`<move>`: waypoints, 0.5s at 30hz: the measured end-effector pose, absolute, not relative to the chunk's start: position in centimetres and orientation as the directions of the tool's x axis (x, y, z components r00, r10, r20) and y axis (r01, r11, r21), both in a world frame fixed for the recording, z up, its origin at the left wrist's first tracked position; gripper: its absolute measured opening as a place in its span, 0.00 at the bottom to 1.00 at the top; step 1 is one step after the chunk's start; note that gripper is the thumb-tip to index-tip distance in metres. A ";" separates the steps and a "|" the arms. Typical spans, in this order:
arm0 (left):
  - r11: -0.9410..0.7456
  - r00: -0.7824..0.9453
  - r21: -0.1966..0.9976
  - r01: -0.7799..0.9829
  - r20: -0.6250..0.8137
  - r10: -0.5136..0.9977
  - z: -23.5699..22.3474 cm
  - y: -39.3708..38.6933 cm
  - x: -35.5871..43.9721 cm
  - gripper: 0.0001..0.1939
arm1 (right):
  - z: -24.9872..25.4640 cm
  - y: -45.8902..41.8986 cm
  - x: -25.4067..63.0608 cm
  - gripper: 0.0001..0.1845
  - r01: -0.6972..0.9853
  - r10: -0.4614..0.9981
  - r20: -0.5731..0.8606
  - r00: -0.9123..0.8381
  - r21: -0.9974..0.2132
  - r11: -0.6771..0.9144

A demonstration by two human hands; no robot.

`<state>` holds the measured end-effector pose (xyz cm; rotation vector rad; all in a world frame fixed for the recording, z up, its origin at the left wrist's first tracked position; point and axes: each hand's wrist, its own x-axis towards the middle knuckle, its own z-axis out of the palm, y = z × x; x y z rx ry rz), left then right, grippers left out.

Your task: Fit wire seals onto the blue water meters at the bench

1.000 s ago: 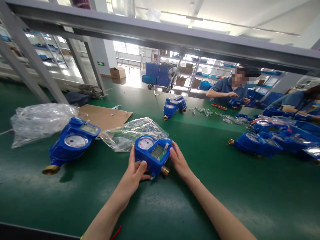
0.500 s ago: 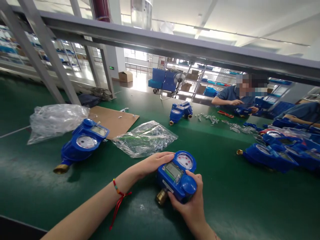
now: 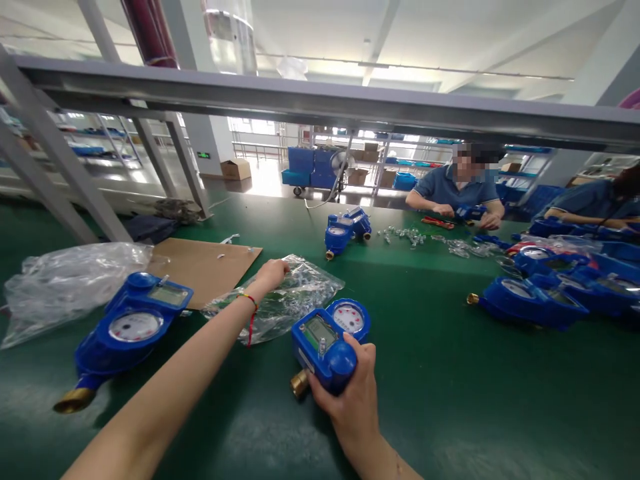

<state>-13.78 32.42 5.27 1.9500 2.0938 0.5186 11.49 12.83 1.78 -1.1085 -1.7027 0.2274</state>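
Head: right hand [image 3: 346, 404] grips glossy blue water meter [image 3: 323, 347].

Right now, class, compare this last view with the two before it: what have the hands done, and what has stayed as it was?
The left hand has let go of the blue water meter and moved forward onto the clear plastic bag. The right hand keeps hold of the meter. The second water meter and the cardboard sheet stay where they were on the bench.
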 end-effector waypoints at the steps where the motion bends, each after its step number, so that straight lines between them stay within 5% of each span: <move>1: 0.039 -0.072 0.384 0.923 0.072 0.995 4.9 33.1 -13.6 0.13 | 1.6 12.9 11.7 0.38 0.542 0.759 0.651 -0.033 -0.626 0.561; 8: -0.113 0.094 0.326 0.939 0.075 0.993 3.7 36.0 -12.5 0.17 | 1.0 13.2 12.3 0.39 0.501 0.760 0.646 -0.067 -0.638 0.585; 15: -0.064 0.016 0.295 0.953 0.164 0.986 3.5 35.2 -14.4 0.16 | 2.2 12.5 13.4 0.33 0.458 0.803 0.581 -0.133 -0.682 0.570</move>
